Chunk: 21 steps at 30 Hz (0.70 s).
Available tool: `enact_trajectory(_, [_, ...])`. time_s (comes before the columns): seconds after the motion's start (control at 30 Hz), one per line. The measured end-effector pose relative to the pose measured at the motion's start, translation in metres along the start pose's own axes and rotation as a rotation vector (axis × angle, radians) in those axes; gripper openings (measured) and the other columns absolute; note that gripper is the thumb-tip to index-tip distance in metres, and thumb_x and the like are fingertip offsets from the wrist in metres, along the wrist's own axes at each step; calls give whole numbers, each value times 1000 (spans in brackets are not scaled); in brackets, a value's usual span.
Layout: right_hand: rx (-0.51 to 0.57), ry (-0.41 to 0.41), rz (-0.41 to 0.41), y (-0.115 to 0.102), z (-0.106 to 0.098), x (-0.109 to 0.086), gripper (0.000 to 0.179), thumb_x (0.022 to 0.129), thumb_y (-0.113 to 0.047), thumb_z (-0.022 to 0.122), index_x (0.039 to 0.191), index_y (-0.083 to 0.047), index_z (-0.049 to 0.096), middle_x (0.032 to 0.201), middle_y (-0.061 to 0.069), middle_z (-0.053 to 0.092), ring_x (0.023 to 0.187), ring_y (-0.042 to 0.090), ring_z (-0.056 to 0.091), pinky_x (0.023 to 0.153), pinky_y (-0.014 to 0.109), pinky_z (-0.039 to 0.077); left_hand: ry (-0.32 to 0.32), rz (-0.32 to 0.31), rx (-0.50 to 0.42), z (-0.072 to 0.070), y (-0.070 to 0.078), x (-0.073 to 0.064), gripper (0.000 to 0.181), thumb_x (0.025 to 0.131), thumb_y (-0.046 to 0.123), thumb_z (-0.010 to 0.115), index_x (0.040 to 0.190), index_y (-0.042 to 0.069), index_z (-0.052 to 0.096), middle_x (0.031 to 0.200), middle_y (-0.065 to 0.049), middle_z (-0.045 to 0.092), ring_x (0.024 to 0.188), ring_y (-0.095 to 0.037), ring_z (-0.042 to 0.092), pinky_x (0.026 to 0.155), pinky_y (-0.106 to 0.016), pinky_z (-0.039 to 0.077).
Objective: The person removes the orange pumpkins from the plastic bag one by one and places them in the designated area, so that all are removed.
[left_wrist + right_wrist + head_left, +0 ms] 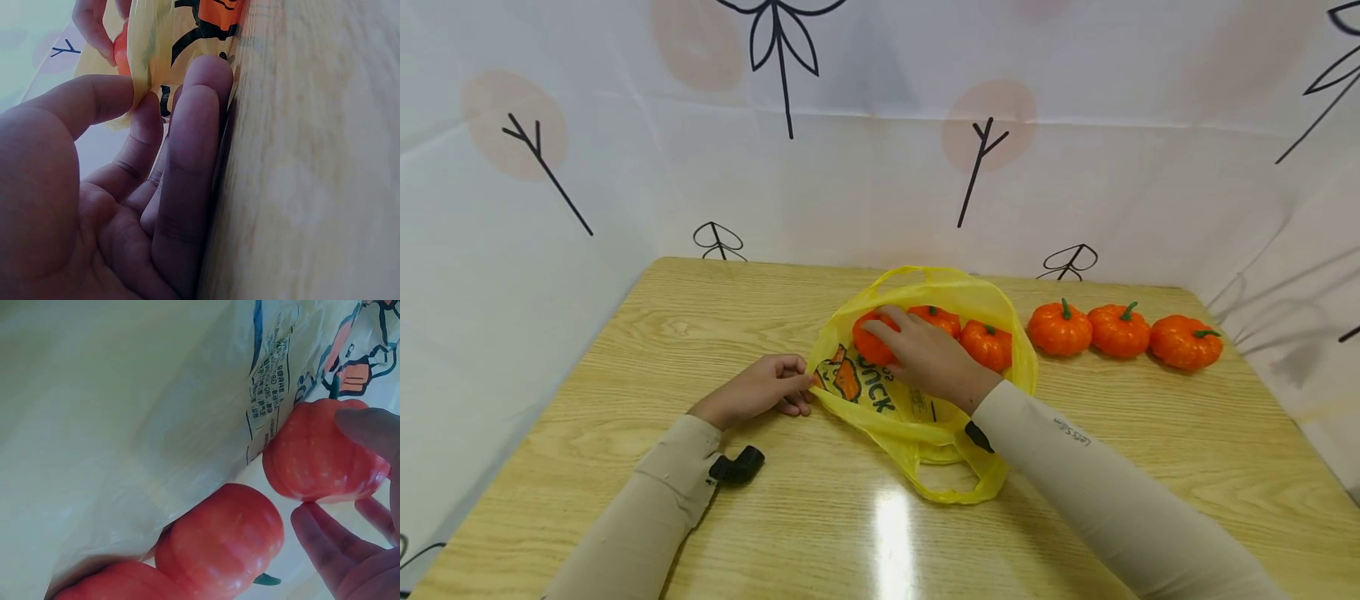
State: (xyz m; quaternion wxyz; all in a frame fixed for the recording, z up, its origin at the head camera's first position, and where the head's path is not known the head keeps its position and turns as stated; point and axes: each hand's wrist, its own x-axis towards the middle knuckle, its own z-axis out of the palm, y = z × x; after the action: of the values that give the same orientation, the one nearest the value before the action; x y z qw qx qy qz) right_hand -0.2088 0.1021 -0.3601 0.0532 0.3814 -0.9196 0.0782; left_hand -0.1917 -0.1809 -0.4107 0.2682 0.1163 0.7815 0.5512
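Holding orange pumpkin (866, 340) inside yellow bag (917, 433) w/ R grip (928, 354), opened approx. to pumpkin's width. Pinching bag's left rim w/ L grip (763, 387), nearly closed betw. thumb and index finger. Can see also 2 other pumpkins (987, 346) in bag and, just R of it, 3 more pumpkins (1117, 332) in row on table (820, 533).

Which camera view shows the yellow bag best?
The head view, showing the yellow bag with open mouth and handles. The left wrist shows just a part, pinched by the left hand; the right wrist, only printed plastic up close.
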Motion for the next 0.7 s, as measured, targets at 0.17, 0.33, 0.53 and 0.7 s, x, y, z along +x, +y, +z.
enact_trajectory(0.17, [-4, -17, 26, 0, 0, 0, 65, 85, -18, 82, 141, -16, 47, 151, 11, 44, 106, 30, 64, 83, 38, 60, -1, 2, 1, 0, -1, -1, 26, 104, 29, 57, 104, 3, 56, 95, -10, 72, 81, -15, 72, 72, -28, 62])
enact_trajectory(0.33, [8, -17, 28, 1, -1, -1, 62, 86, -20, 81, 139, -16, 47, 151, 9, 46, 112, 30, 63, 86, 40, 60, -5, 2, -3, -1, -1, 0, 27, 104, 30, 57, 106, 3, 58, 96, -10, 73, 81, -15, 72, 72, -27, 61])
enact_trajectory(0.53, [37, 10, 19, 2, -1, -6, 65, 86, -23, 81, 140, -16, 46, 145, 7, 49, 102, 26, 67, 86, 37, 60, -7, 2, -6, 0, 0, 0, 26, 104, 29, 56, 105, 3, 57, 97, -10, 72, 81, -15, 72, 72, -27, 61])
enact_trajectory(0.7, [39, 27, 17, -1, -3, -10, 74, 86, -25, 82, 147, -16, 41, 145, 8, 47, 88, 21, 67, 77, 32, 61, -5, 0, -2, -1, -2, 1, 27, 104, 30, 57, 106, 3, 57, 97, -10, 72, 82, -16, 72, 73, -28, 62])
